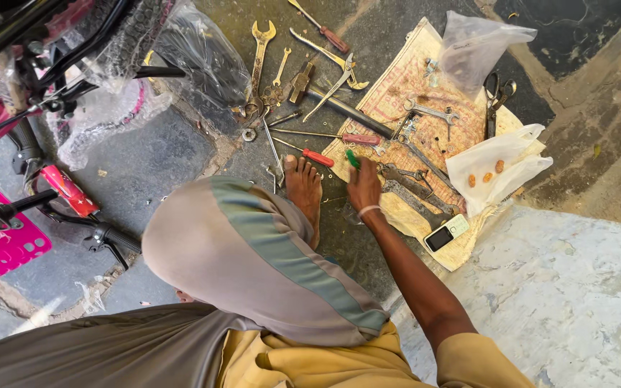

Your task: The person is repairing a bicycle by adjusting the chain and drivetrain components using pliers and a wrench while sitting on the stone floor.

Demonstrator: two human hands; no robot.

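One hand in view: right hand [364,188], fingers closed on a green-handled screwdriver [352,158]
Place: over the paper sheet [404,79], beside the pliers [415,188]
Left hand: out of sight

Mustard-yellow short-sleeved shirt, grey-brown trousers with a teal side stripe, pale wristband, bare foot.

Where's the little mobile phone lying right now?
In the head view, the phone lies on the paper sheet's lower right corner, right of the right hand, just below the white plastic bag.

green-handled screwdriver [352,158] — small, tilted | on the ground at the mat's edge — fingertips touching
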